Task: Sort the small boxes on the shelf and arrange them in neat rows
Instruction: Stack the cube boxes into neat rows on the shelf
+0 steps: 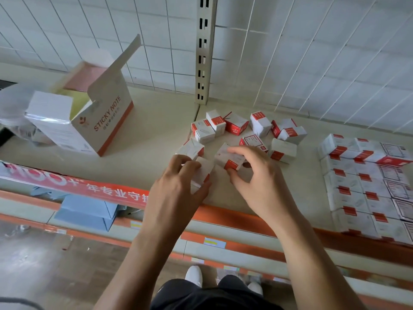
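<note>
Reaching over the beige shelf (156,130), the left hand (178,184) curls round one small box (204,168), long axis running away from the person, while the right hand (252,173) pinches a second box (225,155), tilted, red end toward the person. Both lie right of the open sticky-note carton (107,124); loose boxes (259,126) lie beyond them, neat rows (362,182) farther right, below the wire grid (312,63).
</note>
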Demonstrator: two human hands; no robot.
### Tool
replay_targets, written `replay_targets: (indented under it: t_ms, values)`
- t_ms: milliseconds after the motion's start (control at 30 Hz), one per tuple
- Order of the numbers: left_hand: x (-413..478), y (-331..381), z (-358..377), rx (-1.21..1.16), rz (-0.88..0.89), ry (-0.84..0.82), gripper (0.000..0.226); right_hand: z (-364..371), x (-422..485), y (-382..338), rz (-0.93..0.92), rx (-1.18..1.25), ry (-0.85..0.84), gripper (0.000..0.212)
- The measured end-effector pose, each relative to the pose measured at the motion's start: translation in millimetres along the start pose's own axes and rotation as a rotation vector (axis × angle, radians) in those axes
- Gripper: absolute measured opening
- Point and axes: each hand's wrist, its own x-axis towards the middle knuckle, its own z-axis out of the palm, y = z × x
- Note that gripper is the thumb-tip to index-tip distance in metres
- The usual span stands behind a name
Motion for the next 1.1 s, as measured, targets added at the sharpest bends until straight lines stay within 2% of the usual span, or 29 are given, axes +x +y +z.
replay_targets:
  t_ms: [200, 600, 900, 1100]
  values:
    - [5.9, 21.6, 8.5, -0.141, 0.03, 0.059, 0.024, -33.1, -9.6, 13.1, 0.016, 0.0, 0.048, 0.039]
    - [21.9, 141.2, 63.1, -0.421, 0.263, -0.116, 0.027, -151.1, -53.2, 80.5, 0.148, -0.17, 0.18, 0.041]
    - [16.9, 202.6, 105.3, -0.411, 0.369, -0.277, 0.029, -205.2, -88.4, 125.3, 0.228, -0.186, 0.174, 0.043]
    - [9.7, 226.5, 121.0, -0.379, 0.383, -0.379, 0.036, -221.2, -98.9, 143.8, 0.195, -0.135, 0.12, 0.046]
